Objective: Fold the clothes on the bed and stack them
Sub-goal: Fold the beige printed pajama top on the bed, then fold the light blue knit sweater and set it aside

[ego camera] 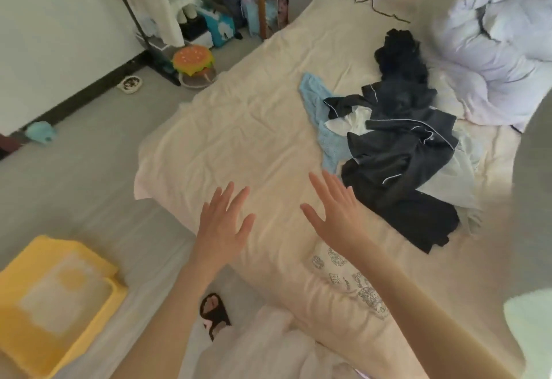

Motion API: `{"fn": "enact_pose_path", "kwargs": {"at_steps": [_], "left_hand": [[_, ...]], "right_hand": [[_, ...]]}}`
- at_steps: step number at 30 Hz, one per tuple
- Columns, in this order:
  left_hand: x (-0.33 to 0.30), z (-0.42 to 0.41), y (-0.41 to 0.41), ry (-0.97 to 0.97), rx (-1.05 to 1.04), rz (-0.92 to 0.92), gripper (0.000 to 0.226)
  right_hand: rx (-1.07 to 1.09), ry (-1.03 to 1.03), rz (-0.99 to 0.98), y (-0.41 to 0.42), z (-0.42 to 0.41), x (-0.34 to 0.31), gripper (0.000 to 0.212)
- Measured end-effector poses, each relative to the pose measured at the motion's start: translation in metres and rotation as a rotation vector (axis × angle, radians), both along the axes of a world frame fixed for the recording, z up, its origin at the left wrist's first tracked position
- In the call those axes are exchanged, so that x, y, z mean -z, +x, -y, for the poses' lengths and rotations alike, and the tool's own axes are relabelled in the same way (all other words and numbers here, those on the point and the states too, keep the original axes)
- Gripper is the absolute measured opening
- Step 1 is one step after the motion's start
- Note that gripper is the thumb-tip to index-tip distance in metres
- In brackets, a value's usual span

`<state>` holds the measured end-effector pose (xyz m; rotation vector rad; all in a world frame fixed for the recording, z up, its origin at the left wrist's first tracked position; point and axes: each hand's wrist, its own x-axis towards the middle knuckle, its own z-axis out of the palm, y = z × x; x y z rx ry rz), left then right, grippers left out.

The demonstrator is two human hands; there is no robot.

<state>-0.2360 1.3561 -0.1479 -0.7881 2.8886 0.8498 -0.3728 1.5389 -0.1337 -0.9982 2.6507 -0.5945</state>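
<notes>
Unfolded heap of dark navy and pale blue clothes (397, 145) on the cream-sheeted bed (239, 115)
left hand (222, 226) and right hand (336, 214) both spread flat, holding nothing; no readable writing anywhere

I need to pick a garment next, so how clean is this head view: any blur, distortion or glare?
Head view: soft daylight, no harsh glare; wide-angle bending tilts the bed and walls; the right edge is smeared and blurred; the clothes pile is fairly sharp, though dark folds blend together; both hands, left and right, are open and slightly soft.
</notes>
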Motion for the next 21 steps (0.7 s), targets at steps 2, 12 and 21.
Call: {"fn": "enact_pose_path", "kwargs": {"at_steps": [2,12,21], "left_hand": [[-0.008,0.044,0.017,-0.014,-0.079,-0.038,0.055],[-0.022,0.279,0.1,-0.037,-0.071,-0.081,0.053],[-0.009,0.457,0.061,0.041,0.083,-0.029,0.054]], "right_hand": [[-0.064,-0.013,-0.044,0.005,0.054,-0.01,0.063],[-0.108,-0.124,0.033,0.077,0.322,-0.02,0.062],[0.045,-0.124,0.0,0.065,0.478,-0.017,0.061]]}}
